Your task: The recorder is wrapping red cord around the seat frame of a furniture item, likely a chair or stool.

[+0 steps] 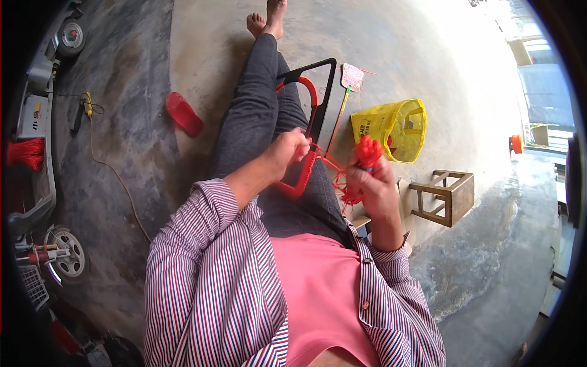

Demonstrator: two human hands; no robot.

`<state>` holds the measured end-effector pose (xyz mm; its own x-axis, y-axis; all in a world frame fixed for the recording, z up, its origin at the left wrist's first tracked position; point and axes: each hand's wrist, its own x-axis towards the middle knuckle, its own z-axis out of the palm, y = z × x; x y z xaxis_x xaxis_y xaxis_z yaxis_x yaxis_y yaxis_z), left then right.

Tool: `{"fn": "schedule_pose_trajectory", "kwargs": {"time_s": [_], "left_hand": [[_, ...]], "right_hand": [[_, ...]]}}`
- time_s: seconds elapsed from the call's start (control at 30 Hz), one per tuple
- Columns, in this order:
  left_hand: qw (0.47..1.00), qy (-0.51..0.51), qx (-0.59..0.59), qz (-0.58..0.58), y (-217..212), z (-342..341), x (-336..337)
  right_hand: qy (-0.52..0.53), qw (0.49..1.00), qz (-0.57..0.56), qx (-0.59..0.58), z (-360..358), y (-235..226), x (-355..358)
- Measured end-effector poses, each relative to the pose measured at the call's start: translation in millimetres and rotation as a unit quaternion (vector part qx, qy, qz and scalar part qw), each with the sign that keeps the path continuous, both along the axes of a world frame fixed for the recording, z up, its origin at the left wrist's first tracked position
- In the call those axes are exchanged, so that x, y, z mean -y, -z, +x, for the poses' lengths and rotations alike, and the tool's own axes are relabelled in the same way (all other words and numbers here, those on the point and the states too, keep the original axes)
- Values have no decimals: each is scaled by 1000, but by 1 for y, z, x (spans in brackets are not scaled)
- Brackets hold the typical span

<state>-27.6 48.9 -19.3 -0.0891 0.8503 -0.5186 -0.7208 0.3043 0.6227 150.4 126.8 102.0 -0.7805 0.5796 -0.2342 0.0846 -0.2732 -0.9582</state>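
Note:
Across my thighs lies a black frame (331, 82) with rounded corners, partly covered in red cord wound tightly round its bars. My left hand (287, 153) is closed beside the frame's side bar, its fingertips pinched on the red cord; whether they also grip the bar is hidden. To the right, my right hand (374, 186) is wrapped round a bundle of red cord (369, 150), raised above my lap. Loose strands hang below that bundle, and a length of cord runs across to the frame by my left hand.
A yellow bag (373, 125) stands open to the right, near a pink fly swatter (352, 77). Beyond my right arm is a wooden stool (449, 199). On the concrete floor at left are a red slipper (183, 114), a cable (116, 174) and wheeled vehicles (71, 37).

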Motion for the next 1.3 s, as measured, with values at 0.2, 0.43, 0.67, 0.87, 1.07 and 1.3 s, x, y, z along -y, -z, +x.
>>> {"fn": "schedule_pose_trajectory", "kwargs": {"time_s": [0.2, 0.43, 0.67, 0.87, 1.07, 1.3], "left_hand": [[1000, -3, -28, -13, 4, 3, -2], [733, -129, -649, 157, -71, 18, 12], [911, -116, -395, 17, -8, -16, 13], [814, -119, -568, 9, -18, -7, 20], [919, -113, -362, 112, -103, 5, 17], [941, -73, -328, 23, -33, -9, 1]], "right_hand": [[-13, 989, -89, -117, 9, -2, 14], [-139, 950, -69, -270, 13, -31, -14], [-199, 799, 528, 207, -25, 43, -27], [-36, 966, 231, 107, -42, 74, -4], [-36, 923, 384, 7, -31, 34, -11], [198, 917, -80, -338, 50, -21, -65]]}}
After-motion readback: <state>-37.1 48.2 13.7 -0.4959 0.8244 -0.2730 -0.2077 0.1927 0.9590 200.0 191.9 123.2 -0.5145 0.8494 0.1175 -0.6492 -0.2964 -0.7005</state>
